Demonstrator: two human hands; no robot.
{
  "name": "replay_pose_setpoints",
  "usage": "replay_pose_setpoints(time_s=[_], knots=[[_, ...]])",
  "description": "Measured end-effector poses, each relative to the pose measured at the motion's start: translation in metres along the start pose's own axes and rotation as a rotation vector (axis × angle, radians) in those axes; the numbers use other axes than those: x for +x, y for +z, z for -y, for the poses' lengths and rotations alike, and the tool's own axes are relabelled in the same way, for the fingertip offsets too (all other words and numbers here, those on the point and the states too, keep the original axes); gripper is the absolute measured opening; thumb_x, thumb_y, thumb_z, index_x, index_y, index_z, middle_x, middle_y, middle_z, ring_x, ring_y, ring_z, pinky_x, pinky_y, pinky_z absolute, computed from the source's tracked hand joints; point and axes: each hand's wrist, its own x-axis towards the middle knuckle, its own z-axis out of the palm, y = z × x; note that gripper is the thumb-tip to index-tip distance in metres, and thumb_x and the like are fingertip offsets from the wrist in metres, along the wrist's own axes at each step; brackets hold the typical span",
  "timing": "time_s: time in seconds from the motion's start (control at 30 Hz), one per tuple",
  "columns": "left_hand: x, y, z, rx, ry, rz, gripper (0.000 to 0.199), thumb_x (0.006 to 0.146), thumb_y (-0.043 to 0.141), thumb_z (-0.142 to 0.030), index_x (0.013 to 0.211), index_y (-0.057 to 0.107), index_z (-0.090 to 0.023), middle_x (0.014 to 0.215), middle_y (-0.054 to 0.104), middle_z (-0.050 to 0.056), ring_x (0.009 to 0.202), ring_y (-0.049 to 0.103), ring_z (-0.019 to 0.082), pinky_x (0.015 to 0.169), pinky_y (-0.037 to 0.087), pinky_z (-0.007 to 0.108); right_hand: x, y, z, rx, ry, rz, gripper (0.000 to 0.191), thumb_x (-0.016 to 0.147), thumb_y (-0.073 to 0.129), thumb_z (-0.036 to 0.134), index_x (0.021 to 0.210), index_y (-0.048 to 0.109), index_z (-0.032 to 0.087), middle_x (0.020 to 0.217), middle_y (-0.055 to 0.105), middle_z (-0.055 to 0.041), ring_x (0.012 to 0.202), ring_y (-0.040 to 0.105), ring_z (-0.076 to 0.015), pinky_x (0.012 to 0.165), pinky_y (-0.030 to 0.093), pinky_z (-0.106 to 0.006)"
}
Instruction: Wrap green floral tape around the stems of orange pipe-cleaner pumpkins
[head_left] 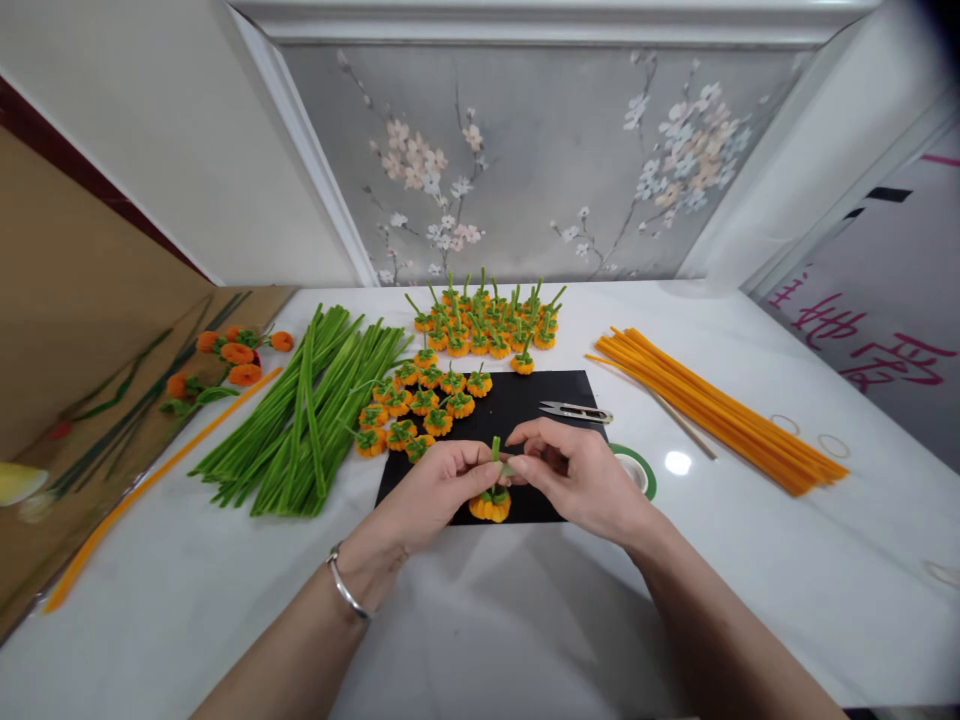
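Observation:
In front of me, a small orange pumpkin of fuzzy pipe cleaner stands with its green stem up. My left hand pinches around that stem between thumb and forefinger. From the other side, my right hand has thumb and fingers closed on a small pale green strip, which looks like tape, against the stem. Beneath both hands lies a black mat. On its left part and beside it sit several orange pumpkins with green tops. Thread snips rest on the mat near my right hand.
Green pipe cleaners lie in a pile at left, orange ones at right beside a thin stick. Stemmed pumpkins cluster at the back. Partly behind my right hand is a green tape roll. Orange flowers lie far left.

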Motion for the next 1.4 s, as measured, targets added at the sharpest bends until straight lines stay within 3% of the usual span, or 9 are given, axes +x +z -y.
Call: replay_pose_setpoints(time_s=[0.17, 0.33, 0.47, 0.63, 0.9, 1.03, 1.13, 1.23, 1.4], knots=[[-0.001, 0.001, -0.004, 0.1, 0.014, -0.043, 0.031, 0.084, 0.058, -0.039, 0.067, 0.053, -0.014, 0.061, 0.043, -0.004, 0.057, 0.034, 0.009, 0.054, 0.026, 0.022, 0.0, 0.0, 0.0, -0.051, 0.02, -0.019, 0.017, 0.082, 0.062, 0.028, 0.098, 0.065, 0.022, 0.061, 0.053, 0.0048, 0.055, 0.049, -0.01, 0.051, 0.039, -0.021], [-0.004, 0.004, -0.008, 0.165, 0.017, 0.002, 0.032, 0.085, 0.055, -0.042, 0.07, 0.053, -0.013, 0.064, 0.046, -0.002, 0.058, 0.037, 0.01, 0.054, 0.027, 0.023, -0.002, 0.001, -0.003, -0.002, 0.044, 0.007, 0.019, 0.081, 0.061, 0.024, 0.099, 0.066, 0.023, 0.059, 0.049, 0.0054, 0.055, 0.047, -0.0101, 0.052, 0.038, -0.021], [-0.005, 0.005, -0.009, 0.143, 0.001, 0.017, 0.036, 0.086, 0.052, -0.047, 0.07, 0.051, -0.014, 0.064, 0.043, -0.003, 0.057, 0.036, 0.009, 0.053, 0.027, 0.023, -0.002, 0.0, -0.005, 0.127, 0.093, 0.077, 0.022, 0.081, 0.061, 0.023, 0.102, 0.065, 0.021, 0.057, 0.049, 0.0062, 0.053, 0.046, -0.0094, 0.052, 0.04, -0.021], [-0.004, 0.008, -0.013, 0.185, 0.021, -0.026, 0.039, 0.086, 0.052, -0.048, 0.065, 0.046, -0.016, 0.061, 0.041, -0.004, 0.055, 0.033, 0.009, 0.051, 0.026, 0.022, 0.001, -0.002, -0.005, 0.378, 0.057, 0.178, 0.023, 0.088, 0.055, 0.027, 0.109, 0.058, 0.017, 0.074, 0.062, -0.0005, 0.068, 0.058, -0.0126, 0.067, 0.048, -0.027], [-0.007, 0.011, -0.014, 0.017, -0.015, 0.048, 0.036, 0.09, 0.049, -0.045, 0.074, 0.058, -0.014, 0.076, 0.066, 0.005, 0.072, 0.06, 0.014, 0.065, 0.045, 0.024, 0.002, 0.003, -0.005, 0.616, 0.096, 0.206, 0.012, 0.083, 0.062, 0.027, 0.089, 0.062, 0.017, 0.07, 0.06, 0.0004, 0.06, 0.057, -0.012, 0.061, 0.048, -0.028], [-0.006, 0.011, -0.014, -0.011, -0.01, -0.023, 0.039, 0.092, 0.044, -0.046, 0.082, 0.062, -0.013, 0.079, 0.066, 0.006, 0.076, 0.063, 0.016, 0.069, 0.047, 0.025, 0.002, 0.0, -0.005, 0.379, 0.044, 0.065, 0.007, 0.084, 0.06, 0.022, 0.079, 0.062, 0.018, 0.074, 0.06, -0.0003, 0.068, 0.056, -0.0125, 0.066, 0.045, -0.027], [-0.005, 0.013, -0.012, 0.064, 0.033, -0.117, 0.025, 0.082, 0.062, -0.037, 0.093, 0.059, -0.015, 0.085, 0.064, 0.005, 0.077, 0.061, 0.016, 0.067, 0.048, 0.026, 0.003, -0.001, -0.004, 0.201, 0.015, -0.027, 0.006, 0.082, 0.059, 0.017, 0.078, 0.062, 0.019, 0.074, 0.06, 0.0005, 0.069, 0.055, -0.0123, 0.065, 0.043, -0.026], [-0.004, 0.017, -0.011, 0.136, 0.1, -0.212, 0.027, 0.071, 0.072, -0.02, 0.092, 0.055, -0.016, 0.086, 0.061, 0.001, 0.076, 0.058, 0.013, 0.068, 0.047, 0.025, 0.002, 0.001, -0.004, 0.121, -0.015, -0.051, 0.007, 0.083, 0.058, 0.014, 0.079, 0.061, 0.019, 0.074, 0.06, 0.001, 0.069, 0.055, -0.0121, 0.063, 0.042, -0.025], [-0.004, 0.015, -0.011, 0.081, 0.063, -0.222, 0.023, 0.074, 0.068, -0.016, 0.093, 0.054, -0.016, 0.077, 0.064, 0.0, 0.068, 0.058, 0.011, 0.065, 0.046, 0.024, 0.002, 0.003, -0.004, -0.006, -0.102, -0.049, 0.01, 0.085, 0.057, 0.012, 0.079, 0.06, 0.02, 0.075, 0.058, 0.0004, 0.071, 0.054, -0.0133, 0.068, 0.04, -0.028]])
